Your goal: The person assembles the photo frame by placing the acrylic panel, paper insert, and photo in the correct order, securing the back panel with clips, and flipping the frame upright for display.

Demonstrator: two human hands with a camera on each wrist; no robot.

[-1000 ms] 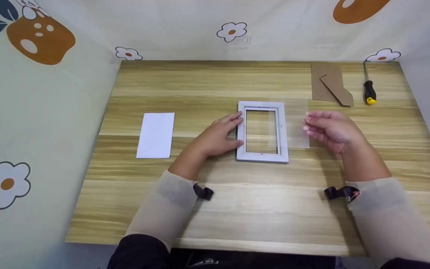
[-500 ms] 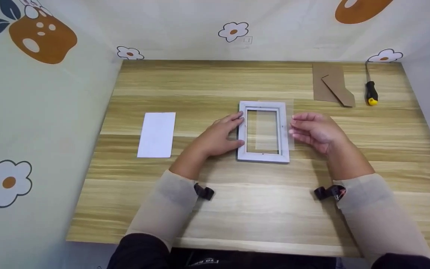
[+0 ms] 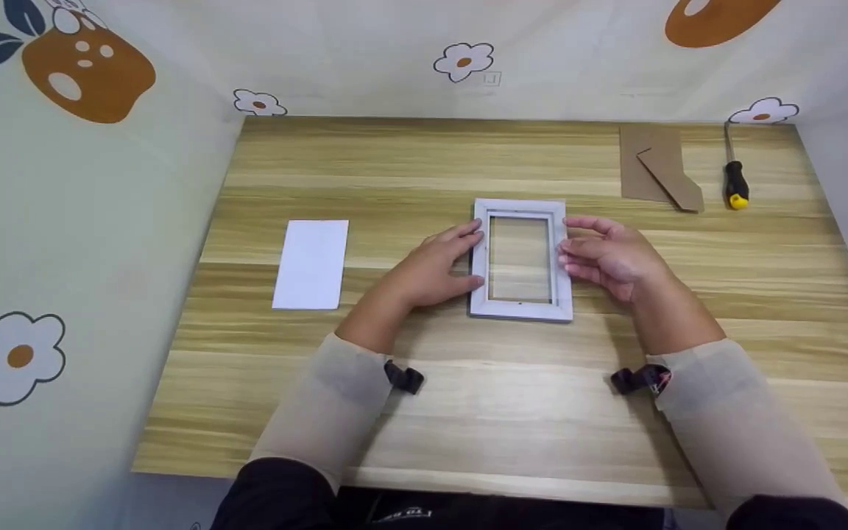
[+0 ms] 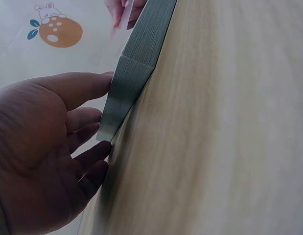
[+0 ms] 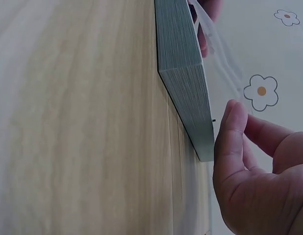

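A white rectangular picture frame [image 3: 520, 311] lies on the table, its inner ledge facing up. My left hand [image 3: 435, 269] rests its fingertips and thumb against the frame's left side, fingers loosely bent. In the left wrist view those fingertips [image 4: 103, 78] touch the grey outer edge. My right hand [image 3: 615, 258] is at the opposite side and pinches a clear thin sheet [image 5: 222, 54] between thumb and fingers. The sheet is tilted over the frame in the right wrist view; from the head it hardly shows against the opening.
A white card [image 3: 311, 265] lies to the left. At the back right are a brown backing board [image 3: 641, 180] with an angled stand leg and a black-and-yellow screwdriver [image 3: 736, 184]. Patterned walls close off the wooden table [image 3: 512, 419] at the back and both sides.
My right hand has moved left, carrying the clear sheet from beside the frame to over its opening. The left hand and the frame have stayed in place.
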